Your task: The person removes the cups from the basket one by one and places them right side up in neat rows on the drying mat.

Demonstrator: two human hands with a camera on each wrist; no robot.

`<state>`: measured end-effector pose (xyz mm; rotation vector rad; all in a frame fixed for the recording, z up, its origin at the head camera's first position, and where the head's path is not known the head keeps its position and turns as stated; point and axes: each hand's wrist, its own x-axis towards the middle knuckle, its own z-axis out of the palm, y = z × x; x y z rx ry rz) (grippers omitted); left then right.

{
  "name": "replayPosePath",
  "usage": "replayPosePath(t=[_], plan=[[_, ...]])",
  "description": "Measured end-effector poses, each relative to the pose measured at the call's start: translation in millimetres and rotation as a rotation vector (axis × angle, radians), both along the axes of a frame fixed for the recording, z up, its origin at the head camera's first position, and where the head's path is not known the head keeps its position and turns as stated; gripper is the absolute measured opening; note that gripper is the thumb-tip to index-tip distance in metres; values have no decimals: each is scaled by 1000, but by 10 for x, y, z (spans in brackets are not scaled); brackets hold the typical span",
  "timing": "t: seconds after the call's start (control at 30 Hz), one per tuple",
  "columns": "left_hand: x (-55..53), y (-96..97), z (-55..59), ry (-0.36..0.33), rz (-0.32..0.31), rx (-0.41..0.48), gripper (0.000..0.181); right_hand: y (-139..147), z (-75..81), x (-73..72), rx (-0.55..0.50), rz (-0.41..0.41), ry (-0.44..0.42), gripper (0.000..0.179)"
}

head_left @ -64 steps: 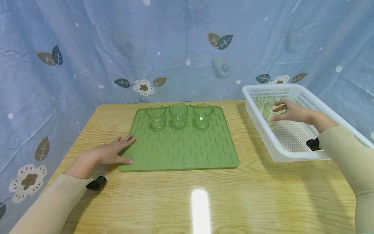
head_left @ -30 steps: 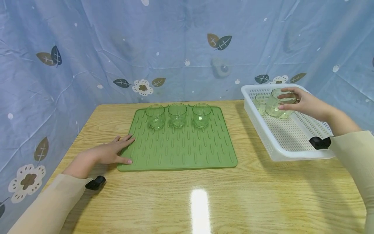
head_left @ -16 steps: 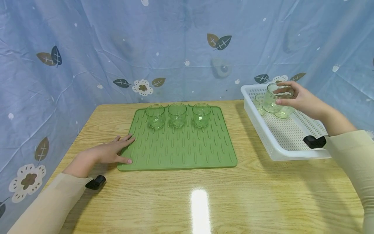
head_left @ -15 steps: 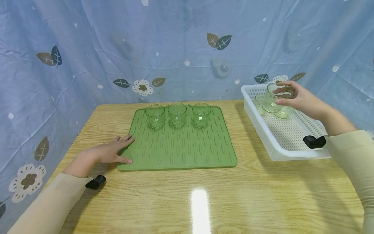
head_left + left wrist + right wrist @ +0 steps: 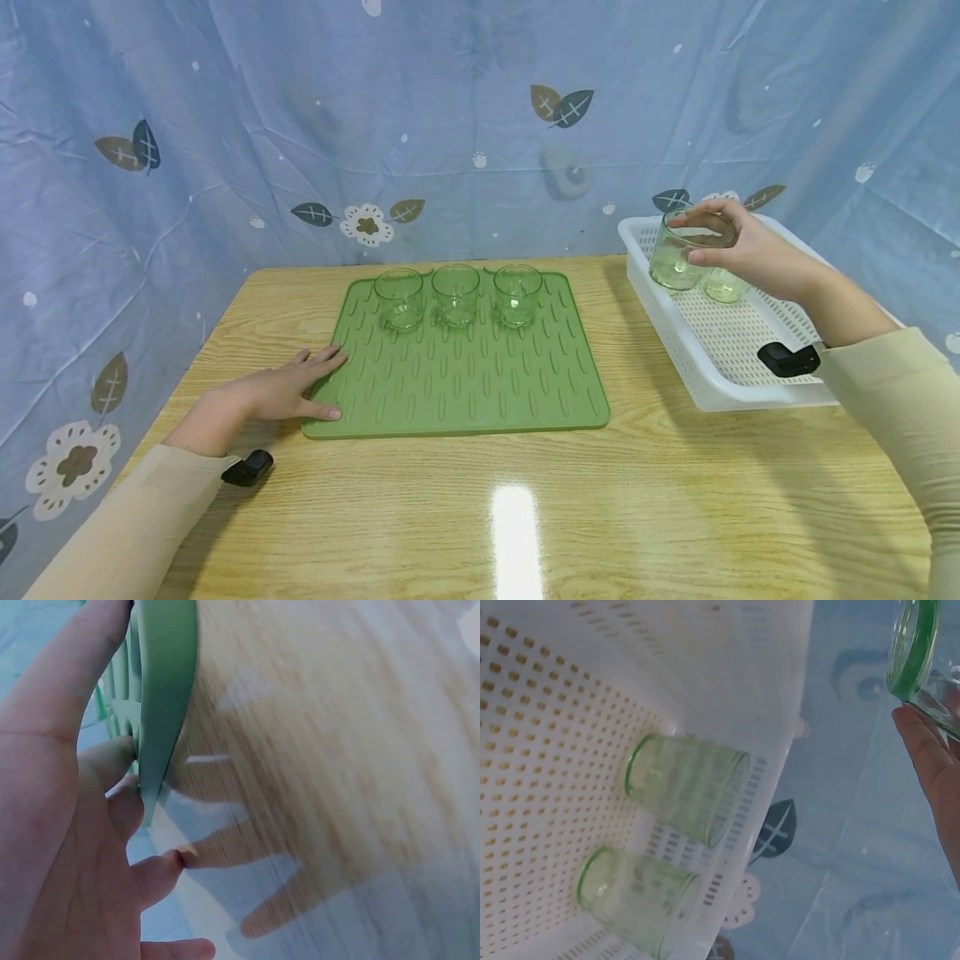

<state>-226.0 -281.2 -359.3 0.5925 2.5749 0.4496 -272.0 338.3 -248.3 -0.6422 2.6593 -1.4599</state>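
Note:
My right hand (image 5: 738, 246) grips a clear green-tinted drinking glass (image 5: 671, 265) between thumb and fingers, over the basket's back left part. In the right wrist view the held glass (image 5: 945, 667) is partly cut off at the right edge. Two similar glasses, one nearer the frame's middle (image 5: 686, 784) and one lower (image 5: 634, 900), stand inside the white plastic basket (image 5: 693, 354). My left hand (image 5: 273, 392) rests with spread fingers on the left edge of a green ribbed mat (image 5: 480, 375). In the left wrist view its thumb (image 5: 71, 667) lies against the mat's rim.
Three upright glasses form a row along the mat's back: left (image 5: 399, 300), middle (image 5: 456, 296) and right (image 5: 517, 296). Bare wooden table (image 5: 375, 517) lies in front of the mat and between mat and basket. A blue patterned curtain (image 5: 450, 125) hangs behind.
My right hand has lifted the glass from the basket floor, first up and back, then leftward toward the basket's left wall. My left hand has stayed on the mat's edge.

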Motion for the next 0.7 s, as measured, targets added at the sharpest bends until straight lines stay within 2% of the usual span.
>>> replayPosePath(t=[0.27, 0.5, 0.7], plan=[[18, 1, 15, 10, -3, -3, 104, -274, 28, 49, -90, 36, -4, 49], [12, -1, 16, 5, -3, 1, 104, -513, 51, 56, -185, 84, -45, 66], [11, -23, 7, 2, -4, 17, 104, -734, 110, 87, -246, 104, -34, 60]])
